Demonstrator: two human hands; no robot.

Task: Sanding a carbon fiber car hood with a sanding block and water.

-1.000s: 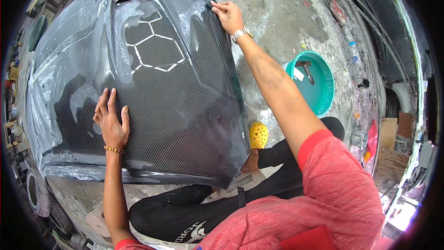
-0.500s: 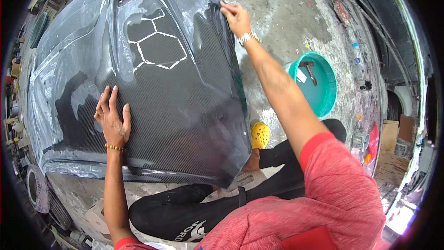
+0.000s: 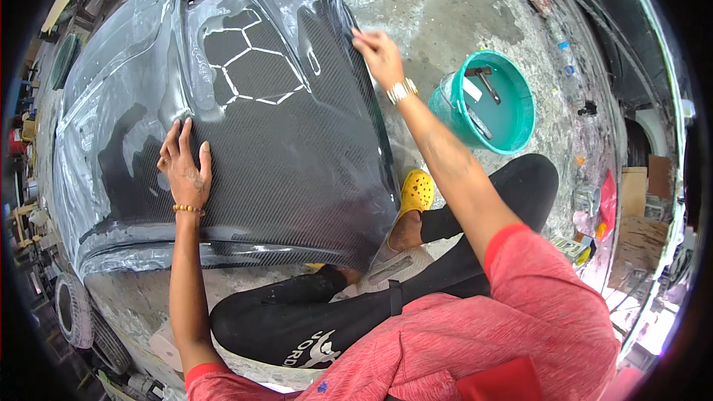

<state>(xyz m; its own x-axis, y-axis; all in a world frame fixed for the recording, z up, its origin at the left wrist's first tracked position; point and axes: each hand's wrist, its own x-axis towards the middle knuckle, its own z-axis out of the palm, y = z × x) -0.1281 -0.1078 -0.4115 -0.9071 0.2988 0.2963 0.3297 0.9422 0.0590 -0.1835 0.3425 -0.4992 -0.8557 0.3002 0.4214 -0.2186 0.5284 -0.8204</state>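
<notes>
A large dark carbon-weave car hood lies in front of me, smeared with grey wet film. White lines outline a hexagon pattern in its raised middle. My left hand rests flat on the near left part, fingers stretched out and holding nothing. At the hood's right edge, my right hand has its fingers pressed together, the tips touching or very near the rim. Whether something thin is pinched in them is hidden.
A teal bucket with cloudy water and tools stands on the wet concrete floor to the right. A yellow clog is on my foot beside the hood. Old tyres lie at lower left; clutter lines both sides.
My right hand has come a little nearer to me along the hood's right edge. The left hand stays on the hood. The whole view has shifted slightly.
</notes>
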